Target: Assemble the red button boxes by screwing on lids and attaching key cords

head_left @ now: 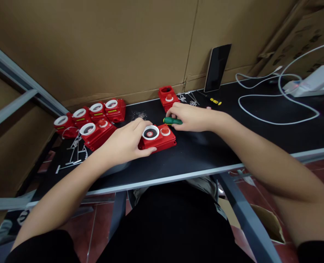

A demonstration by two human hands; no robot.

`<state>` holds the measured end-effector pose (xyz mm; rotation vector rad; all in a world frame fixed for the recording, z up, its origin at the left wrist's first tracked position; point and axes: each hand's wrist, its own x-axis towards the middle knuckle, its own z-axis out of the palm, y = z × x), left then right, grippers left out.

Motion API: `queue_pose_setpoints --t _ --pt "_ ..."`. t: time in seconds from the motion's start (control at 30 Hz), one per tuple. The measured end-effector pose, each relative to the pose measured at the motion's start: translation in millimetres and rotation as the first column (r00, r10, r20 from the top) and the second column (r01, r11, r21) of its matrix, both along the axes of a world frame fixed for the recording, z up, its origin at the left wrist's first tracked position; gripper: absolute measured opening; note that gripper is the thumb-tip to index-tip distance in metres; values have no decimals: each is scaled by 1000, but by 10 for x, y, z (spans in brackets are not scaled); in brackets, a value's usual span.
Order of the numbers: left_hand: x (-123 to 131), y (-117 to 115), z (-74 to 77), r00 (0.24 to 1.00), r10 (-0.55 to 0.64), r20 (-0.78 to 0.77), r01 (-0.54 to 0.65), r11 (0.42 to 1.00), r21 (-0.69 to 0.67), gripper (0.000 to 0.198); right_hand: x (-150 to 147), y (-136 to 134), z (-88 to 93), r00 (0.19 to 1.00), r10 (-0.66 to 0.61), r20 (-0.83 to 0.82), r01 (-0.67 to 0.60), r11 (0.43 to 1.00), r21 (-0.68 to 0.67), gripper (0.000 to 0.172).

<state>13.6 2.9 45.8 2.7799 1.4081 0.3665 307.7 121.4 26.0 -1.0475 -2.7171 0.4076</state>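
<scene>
On the black table [195, 149] lies a red box [163, 141] with a white-ringed round opening and a red knob in a white collar. My left hand [126, 140] grips its left end, thumb along the front and fingers behind. My right hand [188, 116] is closed around a green screwdriver handle [175, 121] with a yellow end, just behind and to the right of the box. Its fingertips are near another red box [168, 98], which has a dark open hole and a red knob. Whether they touch it I cannot tell.
Several red boxes [116, 111] stand at the left, with white strips [74, 153] nearby. Behind my right hand lie small loose parts and a yellow-black screwdriver [214, 100]. A dark panel [218, 67] leans on cardboard; a white cable [277, 95] curls at right.
</scene>
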Motion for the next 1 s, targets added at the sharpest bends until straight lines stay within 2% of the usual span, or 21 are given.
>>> queue_pose_setpoints --t 0.2,0.4,0.7,1.0 --pt "6 -38 -36 1000 5 -30 -4 999 41 67 -118 -129 -1 997 19 73 -24 998 66 38" --pt "15 -65 -63 998 16 -67 -10 996 84 68 -219 -224 -23 989 -18 146 3 995 100 43" --pt "19 -48 -57 998 -6 -57 11 996 84 64 -207 -288 56 978 -14 206 3 999 52 47" --pt "21 -24 -33 1000 2 -20 0 994 108 63 -173 -249 56 980 -16 198 16 1000 0 40"
